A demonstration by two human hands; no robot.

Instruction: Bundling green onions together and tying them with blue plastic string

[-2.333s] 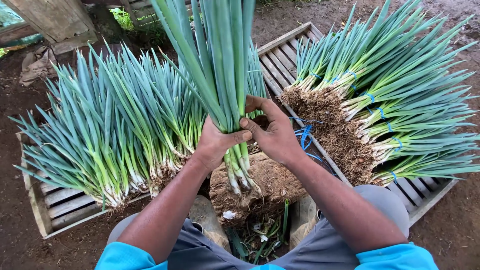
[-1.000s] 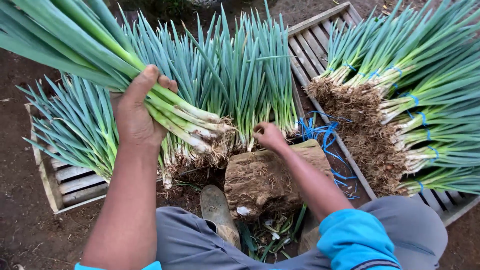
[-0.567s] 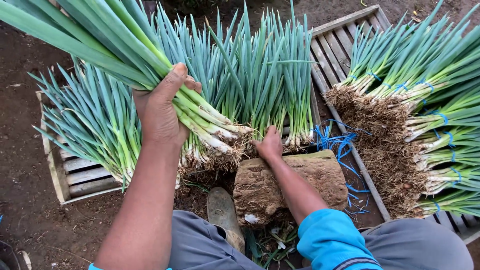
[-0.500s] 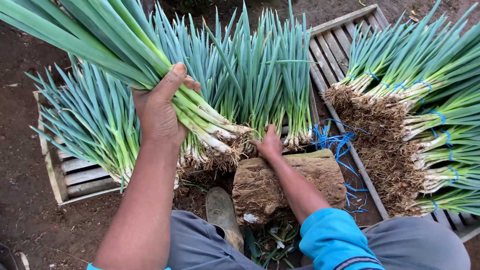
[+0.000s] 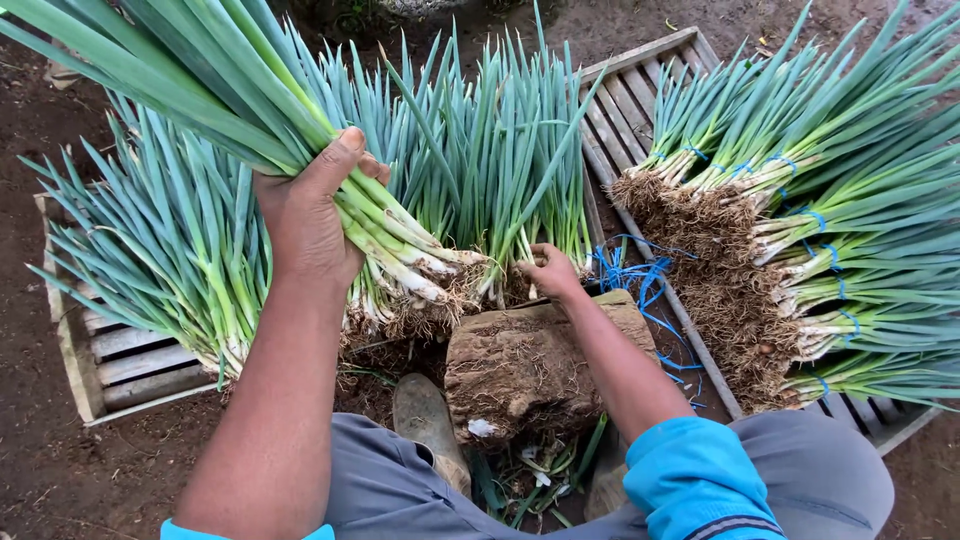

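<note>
Wooden crate (image 5: 128, 372) of scallions (image 5: 180, 250); left hand (image 5: 305, 215) clamped around bunch (image 5: 300, 140), right hand's (image 5: 548, 272) grip unclear.

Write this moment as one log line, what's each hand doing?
left hand: grips green onion bunch | right hand: touches standing onions | wood block: below

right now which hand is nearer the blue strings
Right. The right hand sits just left of the blue strings; the left hand is far off to the left, gripping a bunch.
</note>
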